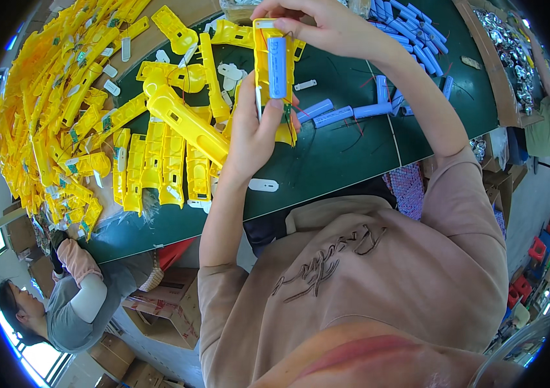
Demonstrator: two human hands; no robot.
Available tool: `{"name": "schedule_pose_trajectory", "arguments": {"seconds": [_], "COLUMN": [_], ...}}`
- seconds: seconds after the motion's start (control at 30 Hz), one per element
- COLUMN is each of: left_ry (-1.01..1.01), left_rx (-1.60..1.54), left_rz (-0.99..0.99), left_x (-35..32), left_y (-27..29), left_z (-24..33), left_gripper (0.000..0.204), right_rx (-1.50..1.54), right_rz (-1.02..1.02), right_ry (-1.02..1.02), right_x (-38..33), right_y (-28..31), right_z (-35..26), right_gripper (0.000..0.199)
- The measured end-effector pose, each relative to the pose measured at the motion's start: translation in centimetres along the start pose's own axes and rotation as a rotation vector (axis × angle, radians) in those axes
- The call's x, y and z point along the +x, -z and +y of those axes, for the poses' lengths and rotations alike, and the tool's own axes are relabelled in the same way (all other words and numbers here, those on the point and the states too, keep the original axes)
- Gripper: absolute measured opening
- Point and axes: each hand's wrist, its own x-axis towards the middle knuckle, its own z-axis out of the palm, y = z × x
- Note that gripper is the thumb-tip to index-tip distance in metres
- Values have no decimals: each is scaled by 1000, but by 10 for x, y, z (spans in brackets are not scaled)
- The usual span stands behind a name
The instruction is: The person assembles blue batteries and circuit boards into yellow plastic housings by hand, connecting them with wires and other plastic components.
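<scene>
My left hand point(253, 132) is closed round the lower part of a yellow plastic housing point(261, 61), held upright over the table. A blue cylindrical battery point(277, 68) lies lengthwise in the housing, and my left thumb touches its lower end. At the top, my right hand point(317, 26) grips the housing with its fingers, next to a white piece and thin dark wires. Part of the fingers is hidden behind the housing. Loose yellow shells point(184, 123) lie left of my left hand, with several more lined up nearer me.
A big heap of yellow shells point(48, 110) with small green boards covers the left of the green table point(346, 158). Blue batteries point(410, 32) are piled at the far right, others scattered nearer. A carton point(491, 58) holds shiny metal parts. Another person point(81, 310) sits at the left.
</scene>
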Motion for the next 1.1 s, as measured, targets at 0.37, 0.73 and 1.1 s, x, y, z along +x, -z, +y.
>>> {"name": "schedule_pose_trajectory", "arguments": {"seconds": [0.37,0.73,1.1], "left_ry": [-16,-12,-68], "left_rx": [-42,-40,710], "left_rz": [113,112,233], "left_x": [5,3,12], "left_y": [2,-1,50], "left_z": [-12,-5,76], "left_gripper": [26,31,40], "right_rx": [30,152,402], "right_rz": [158,139,303], "right_ry": [-53,-134,-362], "right_x": [-36,-31,-36], "right_y": [-46,-56,54], "right_z": [-1,2,42], "right_gripper": [56,61,56]}}
